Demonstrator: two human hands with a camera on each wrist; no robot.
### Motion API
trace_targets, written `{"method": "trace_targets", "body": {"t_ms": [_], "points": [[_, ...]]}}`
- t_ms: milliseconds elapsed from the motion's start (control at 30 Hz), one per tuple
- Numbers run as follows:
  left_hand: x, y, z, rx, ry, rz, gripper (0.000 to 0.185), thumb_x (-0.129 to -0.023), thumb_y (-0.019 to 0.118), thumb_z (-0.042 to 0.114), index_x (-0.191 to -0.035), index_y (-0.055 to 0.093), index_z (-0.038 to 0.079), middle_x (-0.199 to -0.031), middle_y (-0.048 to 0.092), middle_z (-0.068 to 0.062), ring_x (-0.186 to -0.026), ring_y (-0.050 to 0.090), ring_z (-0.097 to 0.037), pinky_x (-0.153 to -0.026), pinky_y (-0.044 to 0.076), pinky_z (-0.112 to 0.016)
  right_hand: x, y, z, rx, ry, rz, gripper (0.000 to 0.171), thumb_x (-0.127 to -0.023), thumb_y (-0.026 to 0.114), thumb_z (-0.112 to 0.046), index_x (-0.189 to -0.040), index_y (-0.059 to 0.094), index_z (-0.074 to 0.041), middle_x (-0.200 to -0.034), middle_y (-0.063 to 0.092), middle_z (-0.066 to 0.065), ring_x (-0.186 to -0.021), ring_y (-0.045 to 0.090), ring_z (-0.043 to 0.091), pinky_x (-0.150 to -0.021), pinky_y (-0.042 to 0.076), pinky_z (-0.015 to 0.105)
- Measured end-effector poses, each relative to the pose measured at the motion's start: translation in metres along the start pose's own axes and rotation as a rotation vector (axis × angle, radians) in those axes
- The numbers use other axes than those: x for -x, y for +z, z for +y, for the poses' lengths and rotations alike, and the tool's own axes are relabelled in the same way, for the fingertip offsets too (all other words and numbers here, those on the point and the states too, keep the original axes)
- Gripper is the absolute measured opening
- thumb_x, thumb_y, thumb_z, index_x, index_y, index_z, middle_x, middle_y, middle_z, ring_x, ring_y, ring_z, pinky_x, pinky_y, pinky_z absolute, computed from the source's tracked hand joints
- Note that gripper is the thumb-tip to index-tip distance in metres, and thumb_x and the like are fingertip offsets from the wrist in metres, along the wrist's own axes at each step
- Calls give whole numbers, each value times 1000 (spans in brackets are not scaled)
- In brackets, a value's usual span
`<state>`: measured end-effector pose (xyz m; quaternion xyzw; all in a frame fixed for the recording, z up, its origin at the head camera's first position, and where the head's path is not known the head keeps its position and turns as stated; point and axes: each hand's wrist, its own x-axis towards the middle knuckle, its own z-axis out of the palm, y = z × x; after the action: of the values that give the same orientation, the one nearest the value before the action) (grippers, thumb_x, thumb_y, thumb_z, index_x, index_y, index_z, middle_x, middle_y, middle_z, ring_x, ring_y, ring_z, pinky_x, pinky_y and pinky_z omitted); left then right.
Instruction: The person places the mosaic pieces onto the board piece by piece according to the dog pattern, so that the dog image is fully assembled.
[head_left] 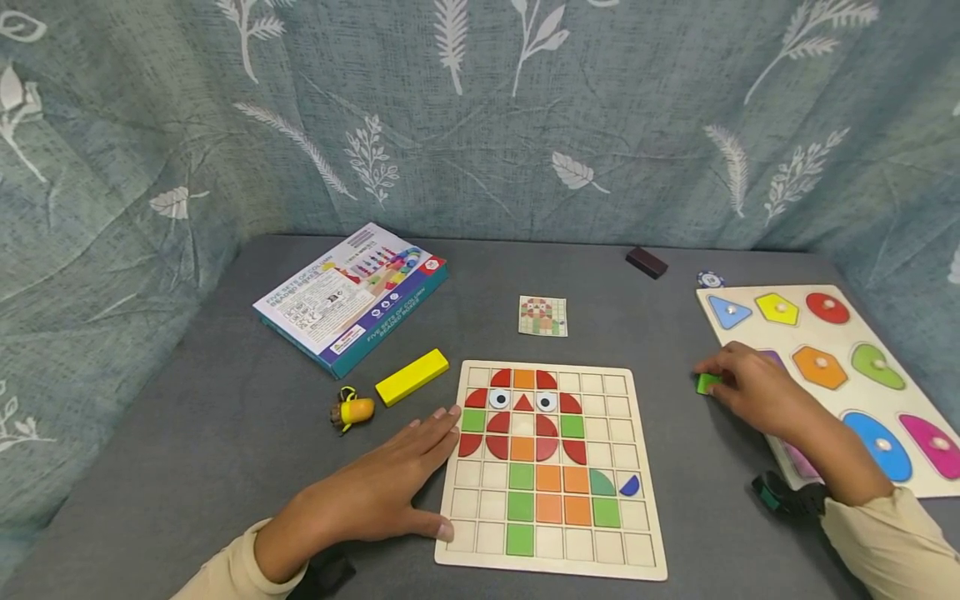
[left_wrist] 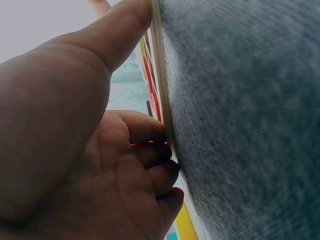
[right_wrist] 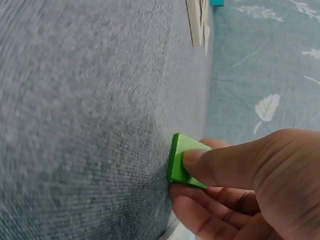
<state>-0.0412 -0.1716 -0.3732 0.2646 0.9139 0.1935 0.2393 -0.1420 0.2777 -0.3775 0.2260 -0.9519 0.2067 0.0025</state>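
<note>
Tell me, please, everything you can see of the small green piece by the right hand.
The green piece is a small, flat, bright green tile with straight edges, seemingly painted wood. It lies on the grey cloth between the grid board and the shape puzzle. The right hand pinches it, thumb on its face and fingers underneath, lifting one edge slightly.

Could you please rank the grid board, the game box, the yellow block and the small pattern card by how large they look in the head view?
1. grid board, though it lies nearest the camera
2. game box
3. yellow block
4. pattern card, close to the block
</note>
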Motion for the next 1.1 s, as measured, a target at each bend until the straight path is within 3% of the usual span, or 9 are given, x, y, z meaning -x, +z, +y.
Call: {"method": "trace_targets", "body": {"t_ms": [167,467,1100], "points": [[1,0,-1,3,9,-3,106,-77,72,61,-155,23,10,-163,-1,3,-147,1,-17,-117,11,-45,1,0,-10,-39,-47,20,22,-82,69,9,-102,71,1,-90,65,4,-77,54,18,-68,50,37],[1,0,-1,9,23,-2,105,-77,70,62,-155,22,10,-163,-1,3,-147,1,-17,-117,11,-45,1,3,-30,-134,-55,-30,19,-85,67,6,-102,72,-2,-89,63,-2,-77,52,14,-66,48,29],[0,0,-1,-7,23,5,106,-77,70,62,-155,23,9,-163,0,1,-147,3,-19,-117,12,-45,14,19,-72,-343,-265,-185,21,-86,70,2,-101,72,-13,-92,63,-11,-75,54,5,-63,50,24]]}}
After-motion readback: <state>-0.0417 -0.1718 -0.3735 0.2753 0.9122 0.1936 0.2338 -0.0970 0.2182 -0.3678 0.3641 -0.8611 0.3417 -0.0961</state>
